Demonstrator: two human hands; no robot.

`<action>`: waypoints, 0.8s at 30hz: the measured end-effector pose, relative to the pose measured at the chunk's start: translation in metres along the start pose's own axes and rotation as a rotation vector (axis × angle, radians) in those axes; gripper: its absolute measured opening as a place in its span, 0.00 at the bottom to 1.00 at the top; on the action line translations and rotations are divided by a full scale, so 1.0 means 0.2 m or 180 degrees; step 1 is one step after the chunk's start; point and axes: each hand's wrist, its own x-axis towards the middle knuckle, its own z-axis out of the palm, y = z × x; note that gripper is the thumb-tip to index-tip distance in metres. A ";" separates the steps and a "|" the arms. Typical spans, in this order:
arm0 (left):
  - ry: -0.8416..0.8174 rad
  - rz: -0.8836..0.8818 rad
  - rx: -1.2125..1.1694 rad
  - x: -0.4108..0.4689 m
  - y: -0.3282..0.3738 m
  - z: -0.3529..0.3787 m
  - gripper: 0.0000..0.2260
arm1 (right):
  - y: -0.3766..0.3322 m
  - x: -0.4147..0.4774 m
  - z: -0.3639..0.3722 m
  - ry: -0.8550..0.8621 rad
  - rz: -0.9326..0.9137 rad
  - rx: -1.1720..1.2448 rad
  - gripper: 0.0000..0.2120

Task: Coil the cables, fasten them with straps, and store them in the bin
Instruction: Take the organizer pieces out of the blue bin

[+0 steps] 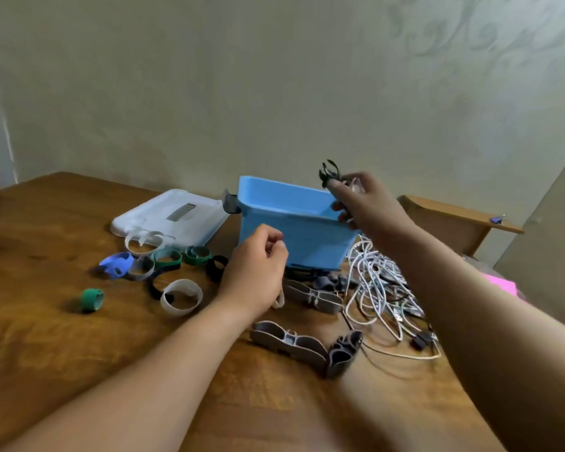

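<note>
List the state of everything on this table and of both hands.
Blue plastic bin, open, lid off.
White flat lid, lying on the table.
Tangled white cables, uncoiled, loose.
Coloured strap loops, lying unused.
Small black cable bundle, held over the bin.
Right hand, gripping it.
Left hand, fingers curled, contents unclear.

Wooden table [46,337], blue bin [307,236], white lid [163,213], loose straps [163,269], tangled white cables [379,288]

Bare left hand [255,272], bare left forearm [163,363], bare right hand [366,203], bare right forearm [463,288]
</note>
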 end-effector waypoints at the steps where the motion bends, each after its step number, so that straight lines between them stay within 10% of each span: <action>1: 0.0004 -0.0008 0.0024 0.01 -0.01 0.00 0.08 | -0.03 0.06 0.03 -0.0063 -0.0049 -0.0269 0.26; 5: -0.0010 0.0015 0.0102 0.00 -0.01 0.00 0.10 | -0.07 0.10 0.11 -0.0150 -0.0060 -0.1286 0.39; 8: 0.0021 0.0030 0.0104 0.00 0.00 0.00 0.10 | -0.01 -0.08 0.08 0.0566 -0.0534 -0.1227 0.17; 11: -0.0035 0.0089 0.0288 0.00 -0.01 0.01 0.09 | 0.11 -0.29 0.06 -0.0065 -0.0619 -0.1365 0.07; 19: -0.0520 0.0323 0.1209 -0.04 -0.03 0.03 0.15 | 0.29 -0.25 0.09 -0.1678 -0.0172 -0.3325 0.45; 24: -0.0344 0.0272 0.1087 -0.03 -0.04 0.03 0.15 | 0.32 -0.27 0.10 -0.1629 -0.0288 -0.3057 0.35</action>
